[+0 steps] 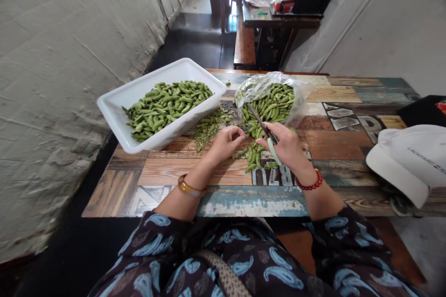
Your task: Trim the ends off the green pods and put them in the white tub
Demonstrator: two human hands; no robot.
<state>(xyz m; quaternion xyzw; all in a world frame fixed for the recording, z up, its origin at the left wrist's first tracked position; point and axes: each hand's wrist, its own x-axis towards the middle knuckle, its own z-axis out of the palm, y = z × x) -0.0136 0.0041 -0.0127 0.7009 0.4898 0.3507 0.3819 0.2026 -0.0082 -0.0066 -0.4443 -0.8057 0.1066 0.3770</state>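
Note:
My right hand (284, 146) is closed on scissors (258, 117) with a pale green handle, blades pointing up and left over the pods. Close by on the left, my left hand (226, 143) has its fingertips pressed together; what they hold, if anything, is too small to tell. Green pods (275, 104) fill an open clear plastic bag (300, 100) beyond my hands. Loose pods (256, 155) lie between my hands. Many more pods (167, 104) are in a white tub (121, 130) at the left. Small green trimmings (209, 127) form a pile beside the tub.
The patchwork-patterned table (223, 202) runs across the view. A white cap (407, 153) lies at its right, near a black box (421, 111). Walls stand on both sides. Another table (258, 14) with a bench (245, 46) is farther back.

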